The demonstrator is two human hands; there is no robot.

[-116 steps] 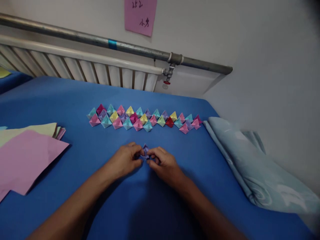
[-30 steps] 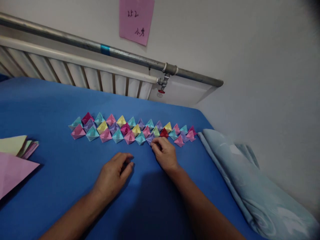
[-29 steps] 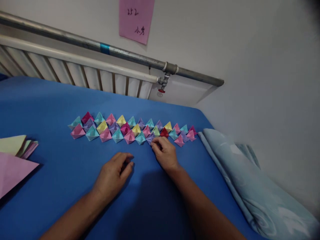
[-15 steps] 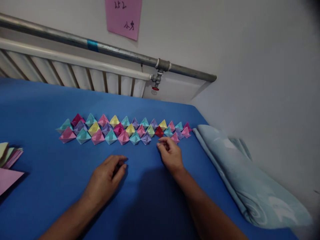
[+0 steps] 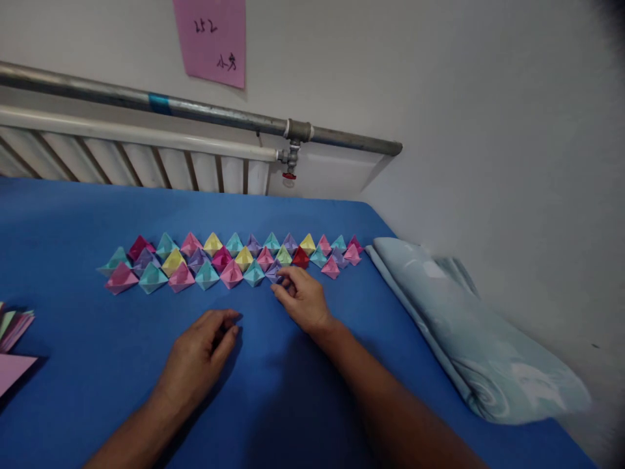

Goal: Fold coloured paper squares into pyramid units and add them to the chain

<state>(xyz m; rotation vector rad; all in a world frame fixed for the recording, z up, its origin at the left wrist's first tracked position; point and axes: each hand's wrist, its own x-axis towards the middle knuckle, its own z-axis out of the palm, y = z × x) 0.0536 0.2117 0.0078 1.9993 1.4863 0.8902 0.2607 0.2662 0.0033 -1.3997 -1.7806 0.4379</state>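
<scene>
At the left edge, a stack of coloured paper, fanned at its corner, with the tip of a pink sheet just in front, both on the blue surface. Farther back, a white radiator below a metal pipe with a blue band round it.

Well to the right of the stack, paper boats in three close-set rows across the surface. Along the front row from the left: pink, teal, pink, teal, pink, teal, then a purple boat.

In front of the rows, the left hand, fingers loosely bent, a narrow gap between thumb and forefinger, nothing held. High behind, a pink note with dark handwriting, "252" on its upper line.

At the near right side of the purple boat, the right hand, fingers bent and thumb close to forefinger; cannot tell whether gripping the boat or only touching it. Just behind the fingers, a red boat. At the radiator's end, a valve with a red knob.

Right of the hand, a pink boat at the front, then a magenta boat at the far end. Near it, a folded pale blue blanket with white patterns, aslant along the right side.
</scene>
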